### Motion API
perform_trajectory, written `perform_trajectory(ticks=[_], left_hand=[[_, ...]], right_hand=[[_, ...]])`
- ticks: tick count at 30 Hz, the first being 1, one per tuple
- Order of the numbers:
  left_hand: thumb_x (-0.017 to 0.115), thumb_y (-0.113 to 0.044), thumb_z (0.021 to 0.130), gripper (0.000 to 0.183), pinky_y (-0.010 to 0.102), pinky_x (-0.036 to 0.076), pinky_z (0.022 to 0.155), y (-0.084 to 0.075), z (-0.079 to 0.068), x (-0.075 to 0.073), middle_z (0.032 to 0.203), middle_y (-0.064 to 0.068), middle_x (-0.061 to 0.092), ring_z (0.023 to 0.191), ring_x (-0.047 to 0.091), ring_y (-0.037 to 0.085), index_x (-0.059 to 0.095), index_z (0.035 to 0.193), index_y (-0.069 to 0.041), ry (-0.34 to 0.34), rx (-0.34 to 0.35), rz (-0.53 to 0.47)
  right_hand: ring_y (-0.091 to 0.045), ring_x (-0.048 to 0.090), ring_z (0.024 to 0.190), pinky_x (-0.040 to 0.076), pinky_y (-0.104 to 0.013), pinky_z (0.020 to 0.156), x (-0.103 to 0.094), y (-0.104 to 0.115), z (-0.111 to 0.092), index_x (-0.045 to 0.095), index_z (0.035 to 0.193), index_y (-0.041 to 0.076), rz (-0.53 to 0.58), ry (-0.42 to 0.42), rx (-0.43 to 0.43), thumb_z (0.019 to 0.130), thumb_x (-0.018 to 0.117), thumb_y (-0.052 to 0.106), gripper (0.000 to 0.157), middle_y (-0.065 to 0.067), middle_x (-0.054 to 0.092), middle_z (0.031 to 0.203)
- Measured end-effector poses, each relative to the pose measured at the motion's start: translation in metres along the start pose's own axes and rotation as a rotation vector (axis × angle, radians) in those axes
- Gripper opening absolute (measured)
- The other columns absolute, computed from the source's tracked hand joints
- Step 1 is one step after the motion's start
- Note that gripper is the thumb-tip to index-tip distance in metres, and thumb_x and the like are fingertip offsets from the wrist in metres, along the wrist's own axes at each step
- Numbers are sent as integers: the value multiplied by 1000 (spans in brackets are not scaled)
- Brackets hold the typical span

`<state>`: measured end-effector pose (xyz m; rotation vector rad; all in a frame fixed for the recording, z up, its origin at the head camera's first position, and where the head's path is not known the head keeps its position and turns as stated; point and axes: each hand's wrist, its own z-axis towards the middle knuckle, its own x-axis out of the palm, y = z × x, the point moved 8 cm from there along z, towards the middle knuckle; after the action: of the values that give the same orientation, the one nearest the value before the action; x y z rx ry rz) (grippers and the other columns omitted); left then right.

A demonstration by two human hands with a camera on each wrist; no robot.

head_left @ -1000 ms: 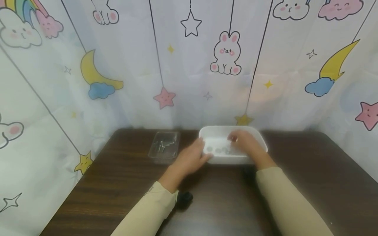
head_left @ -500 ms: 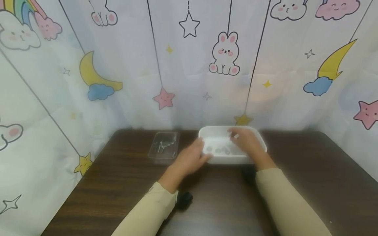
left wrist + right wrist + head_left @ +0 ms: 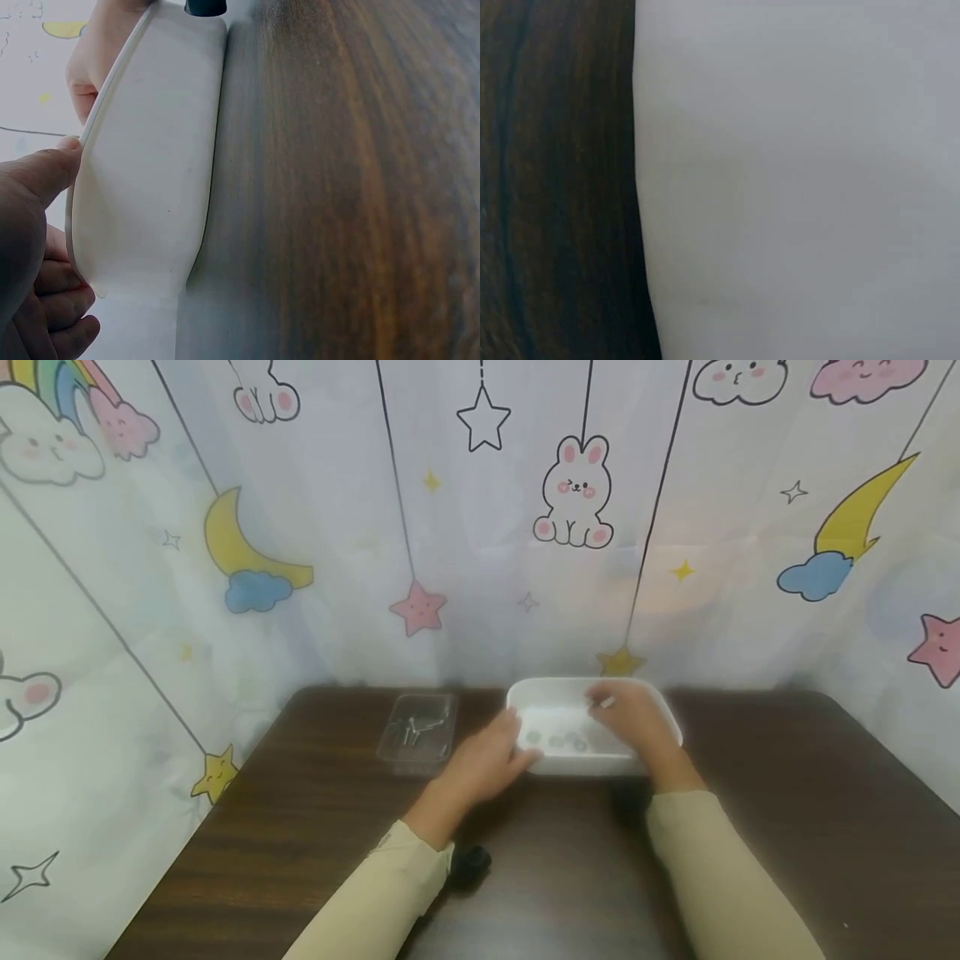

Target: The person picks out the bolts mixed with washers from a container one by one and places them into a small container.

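A white plastic tub [image 3: 581, 766] stands at the back of the table. My left hand [image 3: 483, 760] grips its left end; in the left wrist view the thumb [image 3: 52, 169] lies at the rim and the other fingers curl at the tub's end. Inside lie several small, round, greyish pieces [image 3: 557, 741], blurred. My right hand [image 3: 632, 718] is over the tub's right part, fingertips together on a small pale piece [image 3: 607, 702] whose kind is too blurred to tell. The right wrist view shows only the tub's outer wall [image 3: 795, 180] close up, with the hand out of sight.
Left of the tub stands a clear plastic box [image 3: 390, 752] holding several thin metal screws [image 3: 411, 731]. Both are on a dark wooden table [image 3: 285, 827]. A patterned white curtain [image 3: 480, 543] hangs right behind the table's back edge.
My right hand has shifted slightly right and the small pale piece at its fingertips shows more clearly. The left hand has kept its place on the tub. The head view has shifted slightly.
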<state>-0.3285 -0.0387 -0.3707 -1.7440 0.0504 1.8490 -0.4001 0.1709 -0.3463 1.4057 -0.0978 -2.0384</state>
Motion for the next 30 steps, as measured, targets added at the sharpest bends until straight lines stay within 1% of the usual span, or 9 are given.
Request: perform_trajectory(ticks=[4,8,11,14,17,22,24,30], left_hand=[[49,-54,99,77,45,30,119,-1,-1,0,162,15,25,147,29,30,30,153,-2,-3,1,-6],[49,-53,99,77,45,30,119,-1,-2,-1,162,15,25,147,29,30,30,153,-2,-9,4,3],[49,-53,99,79,43,28,120,-1,-4,-3,162,15,23,148,27,29,26,154,-1,-19,9,10],[50,-51,99,80,43,25,121,-2,-8,-8,162,15,23,149,25,29,23,155,-1,-37,17,-8],[52,-49,99,77,45,26,120,-1,-11,-16,162,14,26,148,27,29,24,156,-5,-61,23,-36],[55,-47,98,73,46,30,119,3,-16,-27,160,9,33,147,31,25,27,156,-12,-102,38,-53],[55,-47,98,73,46,30,119,5,-17,-30,159,9,33,147,31,25,28,155,-11,-110,37,-55],[53,-49,98,76,45,25,121,16,-28,-36,161,13,28,148,27,30,28,154,-4,-117,20,-41]], right_hand=[[-28,69,94,55,-48,86,-2,1,-2,74,104,13,-12,0,8,86,72,17,18,-6,75,102],[-28,70,94,55,-48,86,-1,1,-2,74,106,15,-16,16,26,88,71,22,20,-5,75,105],[-28,70,94,56,-48,85,0,0,-1,74,109,17,-8,32,51,90,70,25,22,-4,74,107],[-28,70,95,56,-48,84,0,-1,-2,73,112,18,11,48,70,91,68,28,24,-5,74,108],[-28,70,95,57,-48,83,-1,3,-2,72,113,17,33,49,72,92,67,29,25,-6,74,108],[-31,71,91,57,-49,83,-8,21,-2,73,111,10,61,1,8,92,67,24,24,-13,74,104],[-33,71,90,57,-50,82,-10,28,-2,73,110,7,72,-12,-16,92,67,22,24,-15,74,103],[-32,71,91,58,-48,82,-10,44,0,73,109,5,107,-4,-30,92,69,20,24,-16,73,105]])
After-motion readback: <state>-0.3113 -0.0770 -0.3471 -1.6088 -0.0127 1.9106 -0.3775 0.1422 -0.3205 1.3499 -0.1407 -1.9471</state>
